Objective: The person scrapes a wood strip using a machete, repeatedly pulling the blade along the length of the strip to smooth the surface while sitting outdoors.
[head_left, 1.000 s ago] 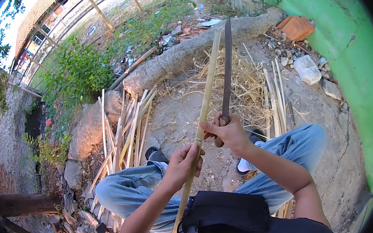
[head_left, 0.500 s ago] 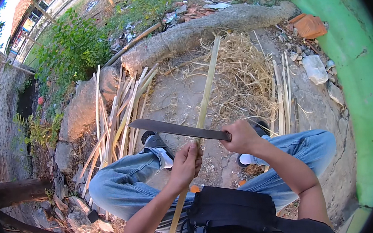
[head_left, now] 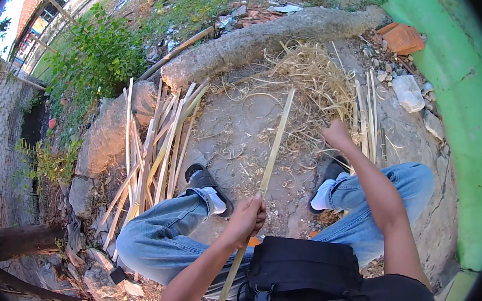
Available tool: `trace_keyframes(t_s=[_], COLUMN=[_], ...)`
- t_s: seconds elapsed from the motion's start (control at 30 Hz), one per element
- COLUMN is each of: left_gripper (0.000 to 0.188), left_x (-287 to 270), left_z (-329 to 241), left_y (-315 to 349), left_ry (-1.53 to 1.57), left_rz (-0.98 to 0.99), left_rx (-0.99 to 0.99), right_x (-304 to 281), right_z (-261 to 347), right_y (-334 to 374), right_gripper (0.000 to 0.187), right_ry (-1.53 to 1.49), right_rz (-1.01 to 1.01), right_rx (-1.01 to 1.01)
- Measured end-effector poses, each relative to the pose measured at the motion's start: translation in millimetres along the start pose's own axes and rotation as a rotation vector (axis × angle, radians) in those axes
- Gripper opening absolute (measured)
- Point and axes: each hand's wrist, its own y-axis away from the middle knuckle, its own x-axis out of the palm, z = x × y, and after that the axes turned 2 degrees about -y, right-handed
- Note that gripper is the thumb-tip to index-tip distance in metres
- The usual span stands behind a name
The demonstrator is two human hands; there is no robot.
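Observation:
My left hand [head_left: 247, 218] is closed around a long, pale green-yellow bamboo strip [head_left: 275, 147]. The strip slants from beside my waist, between my knees, up toward the shavings. Farther forward on the right, my right hand [head_left: 338, 135] is closed in a fist, apart from the strip. Half a second ago it gripped a machete; the blade cannot be made out now against the shavings, nor does it lie anywhere in sight. Ahead of that hand spreads a heap of curly bamboo shavings [head_left: 318, 79].
Many split strips [head_left: 159, 141] lie piled by my left foot, and several more [head_left: 368, 115] by my right. A rough concrete ledge [head_left: 254, 42] crosses ahead. A green wall [head_left: 462, 100] bounds the right. A black bag [head_left: 304, 266] rests against my front.
My right hand has moved forward and right, away from the strip, and the machete blade has dropped from sight. The strip's far end has come nearer; my left hand still grips it.

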Motion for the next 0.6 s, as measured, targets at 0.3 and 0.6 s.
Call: trace_keyframes(t_s=[0.3,0.6], left_gripper=[0.036,0.034], left_x=[-3,1], left_z=[-15,-12], left_y=[-7,-4], left_ry=[0.040,0.026], left_rz=[-0.129,-0.198], left_rx=[0.137,0.163], right_x=[-16,15], right_z=[94,93], right_y=[102,147], right_gripper=[0.026,0.019], right_ry=[-0.205,-0.080], right_rz=[0.234,0.353], right_rx=[-0.329,-0.648])
